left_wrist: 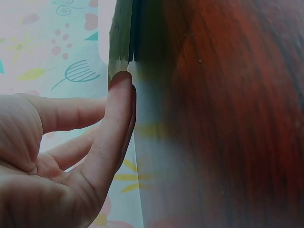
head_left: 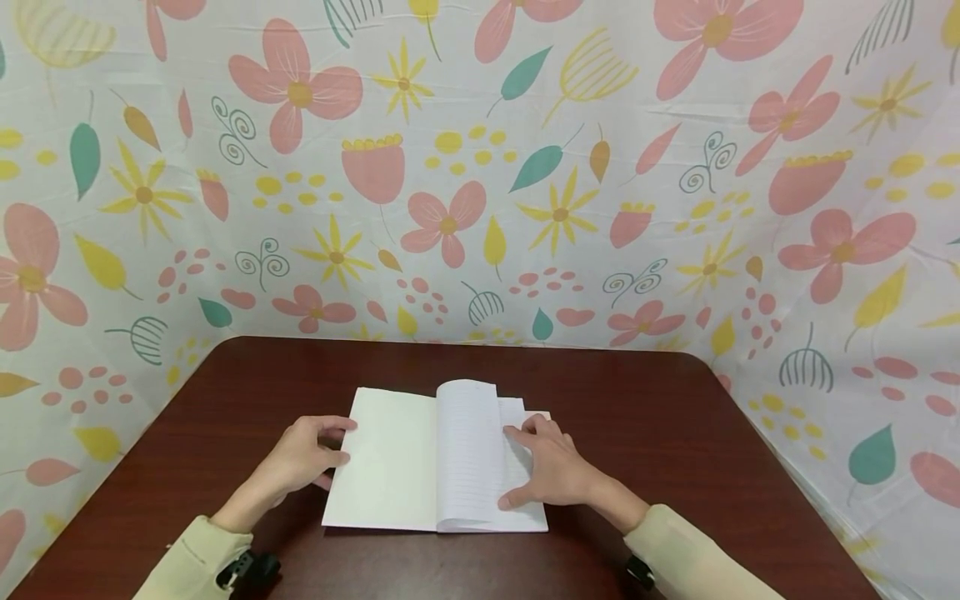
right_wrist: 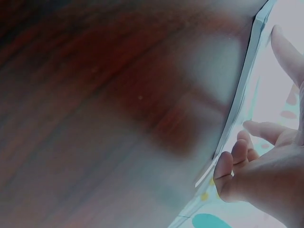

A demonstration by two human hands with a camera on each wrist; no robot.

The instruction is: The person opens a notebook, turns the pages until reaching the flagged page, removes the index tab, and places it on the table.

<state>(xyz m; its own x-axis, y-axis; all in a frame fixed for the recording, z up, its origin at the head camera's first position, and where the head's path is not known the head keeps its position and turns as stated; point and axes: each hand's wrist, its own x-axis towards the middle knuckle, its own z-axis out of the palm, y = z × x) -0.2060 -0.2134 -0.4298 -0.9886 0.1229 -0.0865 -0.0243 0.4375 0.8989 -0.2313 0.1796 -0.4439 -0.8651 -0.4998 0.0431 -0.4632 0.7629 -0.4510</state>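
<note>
A: Nearest the lens: pale left sleeve [head_left: 197, 557] and right sleeve [head_left: 690, 554], dark wrist devices [head_left: 251, 572] below the notebook [head_left: 408, 462].

B: Where's the notebook itself?

A: Flat open on the brown table [head_left: 615, 400], patterned cloth [head_left: 450, 167] beyond its far edge. Blank page on its left, lined leaf [head_left: 467, 458] bowed up right of its spine.

B: Hands?

A: Apart, one per side. Left hand [head_left: 300, 454]: fingertips against the notebook's left edge; can't tell if it pinches. Right hand [head_left: 558, 467]: fingers spread over the notebook's right side, thumb on or by the bowed leaf's free edge. Contact with that leaf unclear.

B: Progress?

A: Done: notebook is open. My read: page handling is partway. Left: the bowed leaf, not yet flat on either side. Page count can't be told.
</note>
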